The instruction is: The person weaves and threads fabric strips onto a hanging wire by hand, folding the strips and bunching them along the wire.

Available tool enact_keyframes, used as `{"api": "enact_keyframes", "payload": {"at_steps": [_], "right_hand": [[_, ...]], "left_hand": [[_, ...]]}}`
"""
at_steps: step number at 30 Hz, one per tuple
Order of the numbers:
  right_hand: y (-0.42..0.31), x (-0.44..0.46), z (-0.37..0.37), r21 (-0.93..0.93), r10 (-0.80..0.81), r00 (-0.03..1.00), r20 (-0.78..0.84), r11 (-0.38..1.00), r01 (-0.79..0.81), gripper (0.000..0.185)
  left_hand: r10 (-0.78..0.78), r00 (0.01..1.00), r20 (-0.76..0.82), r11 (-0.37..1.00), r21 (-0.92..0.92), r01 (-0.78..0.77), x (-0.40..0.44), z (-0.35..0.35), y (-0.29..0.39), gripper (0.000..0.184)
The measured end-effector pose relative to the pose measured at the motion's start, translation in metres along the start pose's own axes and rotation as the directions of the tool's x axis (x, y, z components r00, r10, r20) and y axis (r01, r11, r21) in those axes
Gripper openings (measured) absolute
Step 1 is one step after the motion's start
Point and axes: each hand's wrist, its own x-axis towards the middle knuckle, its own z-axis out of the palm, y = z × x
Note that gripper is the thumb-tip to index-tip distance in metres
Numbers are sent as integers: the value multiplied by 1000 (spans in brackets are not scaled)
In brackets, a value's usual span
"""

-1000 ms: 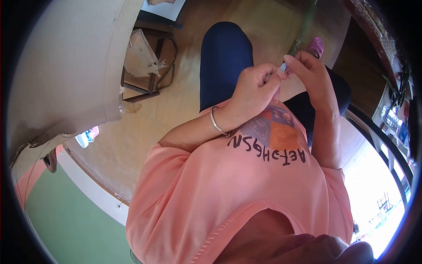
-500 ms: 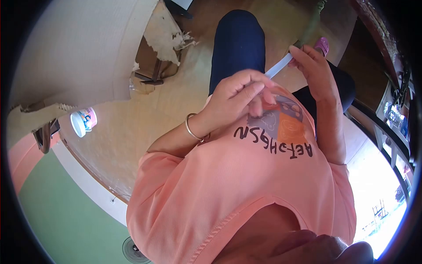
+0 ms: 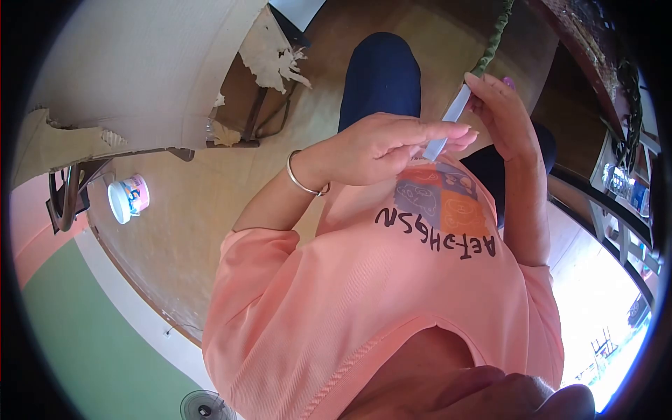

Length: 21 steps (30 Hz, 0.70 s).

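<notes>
A narrow white strip [image 3: 456, 106] slants down from my right hand [image 3: 505, 115], which pinches its upper end between thumb and fingers. At that pinch the strip meets a green, twisted-looking cord [image 3: 495, 38] that runs up and away. My left hand [image 3: 392, 143], with a bangle at the wrist, reaches across the strip with its fingers stretched out. The strip's lower end shows just below those fingers, in front of my pink shirt [image 3: 392, 301]. Whether the left fingers grip the strip is hard to make out.
Torn cardboard [image 3: 133, 77] hangs at upper left over metal legs. A white tub [image 3: 129, 199] stands on the floor. A fan [image 3: 204, 409] is at bottom left. A dark-edged frame [image 3: 584, 49] and bars [image 3: 602, 238] run along the right.
The strip has tilted steeper, and its lower end now shows below my left fingers. My left hand has gone from curled at the strip to stretched out. More of the green cord is visible.
</notes>
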Motion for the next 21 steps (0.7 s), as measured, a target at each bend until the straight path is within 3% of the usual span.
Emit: {"api": "enact_keyframes", "payload": {"at_steps": [6, 10, 11, 15, 17, 21], "right_hand": [[-7, -1, 3, -3, -15, 1000, 6, 1000, 15, 27], [-8, 1, 10, -3, 21, 1000, 0, 1000, -21, 27], [-8, 2, 11, -4, 18, 1000, -2, 1000, -18, 27], [-8, 2, 12, -36, -22, 1000, -8, 999, 22, 27], [-6, 0, 14, -65, -25, 1000, -11, 998, 24, 26], [-4, -3, 27, -154, -13, 1000, -22, 988, 10, 24]], "left_hand": [[208, 977, -51, 977, 57, -205, 13, -6, -9, 30], [417, 899, -137, 841, 433, -324, 19, -11, 2, 24], [420, 898, -134, 840, 433, -328, 18, -10, 2, 24], [252, 936, -247, 957, -82, -280, 8, 9, -5, 22], [148, 953, -265, 978, -103, -180, -6, 12, 3, 23], [127, 977, -174, 990, -41, -136, -41, 1, 10, 17]]}}
